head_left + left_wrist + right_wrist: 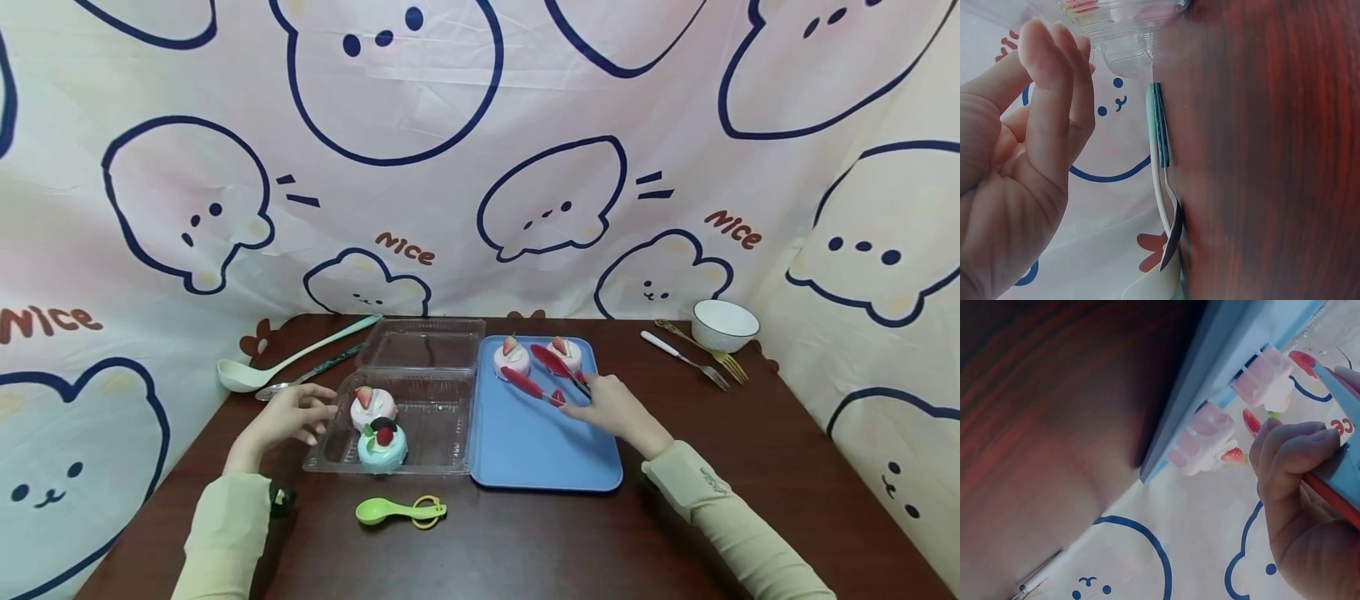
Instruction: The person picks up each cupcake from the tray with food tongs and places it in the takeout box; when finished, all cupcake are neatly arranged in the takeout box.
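My right hand point(618, 408) grips red tongs point(522, 382), whose two arms stand apart above the blue tray point(547, 450). Two pink toy cakes topped with strawberries sit at the tray's far end, a left one point(512, 363) and a right one point(572, 357); the tongs' tips are close to both and partly cover the right one. A clear plastic clamshell box point(438, 417) lies unfolded left of the tray, holding a pink cake point(369, 414) and a mint-blue cake point(382, 454). Beside its left edge is my left hand point(288, 417), fingers loosely bent and holding nothing.
A lime-green spoon point(382, 510) with a yellow ring lies in front of the box. Behind the left hand are a white ladle point(243, 377) and a metal spoon point(273, 390). At the far right stand a white bowl point(723, 327) and two forks, one white-handled point(678, 354).
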Motion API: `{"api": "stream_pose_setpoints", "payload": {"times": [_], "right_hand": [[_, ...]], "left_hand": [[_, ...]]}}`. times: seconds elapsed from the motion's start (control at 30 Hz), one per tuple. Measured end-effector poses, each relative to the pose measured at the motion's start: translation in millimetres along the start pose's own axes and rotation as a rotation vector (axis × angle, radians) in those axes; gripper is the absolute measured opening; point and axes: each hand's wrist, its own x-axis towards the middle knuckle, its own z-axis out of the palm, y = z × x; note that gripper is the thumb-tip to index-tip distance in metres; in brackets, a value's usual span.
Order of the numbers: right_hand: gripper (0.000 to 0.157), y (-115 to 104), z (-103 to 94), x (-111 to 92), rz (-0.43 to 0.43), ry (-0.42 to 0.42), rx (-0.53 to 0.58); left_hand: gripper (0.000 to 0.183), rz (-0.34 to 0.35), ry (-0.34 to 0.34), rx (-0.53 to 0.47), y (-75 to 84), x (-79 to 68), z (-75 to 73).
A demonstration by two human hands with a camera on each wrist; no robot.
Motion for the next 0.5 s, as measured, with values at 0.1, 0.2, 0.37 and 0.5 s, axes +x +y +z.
{"api": "stream_pose_setpoints", "payload": {"times": [0.1, 0.2, 0.37, 0.5], "right_hand": [[0.051, 0.3, 3.1, 2.0, -0.013, 0.007, 0.004], [0.049, 1.0, 4.8, 3.3, -0.012, 0.000, 0.008], [0.049, 1.2, 5.0, 4.7, 0.002, -0.009, 0.014], [0.050, 0.1, 5.5, 6.9, -0.001, -0.016, 0.010]], "left_hand": [[0.047, -0.005, 0.003, -0.001, 0.0, -0.7, 0.0], [0.045, -0.006, 0.005, -0.005, 0.0, -0.5, 0.8], [0.043, -0.004, 0.003, -0.003, 0.8, -0.7, 2.2], [0.042, -0.004, 0.013, 0.006, 1.8, -2.5, 1.8]]}}
